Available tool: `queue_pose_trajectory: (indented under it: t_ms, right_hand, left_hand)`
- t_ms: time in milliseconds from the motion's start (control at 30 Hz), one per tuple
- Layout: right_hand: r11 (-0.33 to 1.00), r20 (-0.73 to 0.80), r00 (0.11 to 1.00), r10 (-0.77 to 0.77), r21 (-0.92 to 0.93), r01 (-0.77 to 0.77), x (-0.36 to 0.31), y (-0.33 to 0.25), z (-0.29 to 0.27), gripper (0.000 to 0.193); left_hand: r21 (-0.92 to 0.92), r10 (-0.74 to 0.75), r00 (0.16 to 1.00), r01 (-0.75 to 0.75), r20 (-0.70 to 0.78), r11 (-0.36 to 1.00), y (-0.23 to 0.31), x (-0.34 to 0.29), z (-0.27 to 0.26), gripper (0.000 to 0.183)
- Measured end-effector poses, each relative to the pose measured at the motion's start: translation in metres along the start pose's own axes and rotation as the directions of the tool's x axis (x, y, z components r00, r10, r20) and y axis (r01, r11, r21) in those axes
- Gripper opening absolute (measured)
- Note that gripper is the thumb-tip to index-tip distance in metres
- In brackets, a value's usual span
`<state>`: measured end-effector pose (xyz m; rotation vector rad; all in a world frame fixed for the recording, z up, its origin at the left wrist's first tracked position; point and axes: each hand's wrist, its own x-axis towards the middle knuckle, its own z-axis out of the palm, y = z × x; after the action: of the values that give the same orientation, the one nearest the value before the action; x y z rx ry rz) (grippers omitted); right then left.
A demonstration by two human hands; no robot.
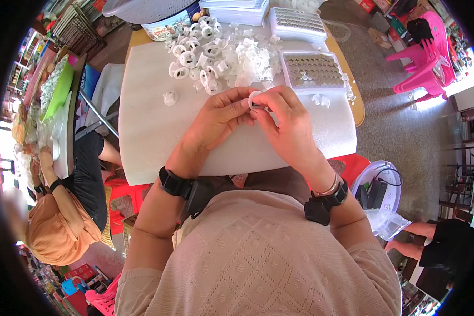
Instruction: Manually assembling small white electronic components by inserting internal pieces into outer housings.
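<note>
Over the middle of the white-covered table, my left hand (219, 118) and my right hand (288, 118) meet around one small white round plastic part (254, 99). The left fingers grip it from one side; the right thumb and fingertips pinch it from the other. A dark spot shows on the part, but its detail is too small to make out. A similar white round part (170, 98) lies alone to the left of my hands. Beyond them is a heap of such white parts (188, 58), beside a pile of clear plastic pieces (253, 60).
A tray with rows of small round pieces (313, 71) lies right of the pile; stacked trays (298, 23) stand behind it. A tub (168, 27) and white containers (236, 13) line the far edge. A person in orange (63, 226) works at the left table. Pink chairs (429, 52) stand right.
</note>
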<state>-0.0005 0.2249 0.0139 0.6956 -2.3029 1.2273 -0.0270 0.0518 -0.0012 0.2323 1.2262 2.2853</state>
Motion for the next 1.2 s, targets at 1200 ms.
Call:
queue_pose_trajectory:
  t_ms: [1200]
  right_hand:
    - [0.928, 0.117, 0.991, 0.057, -0.372, -0.010, 0.008, 0.001, 0.015, 0.010]
  left_hand:
    - [-0.154, 0.237, 0.961, -0.257, -0.140, 0.954, 0.007, -0.007, -0.009, 0.026]
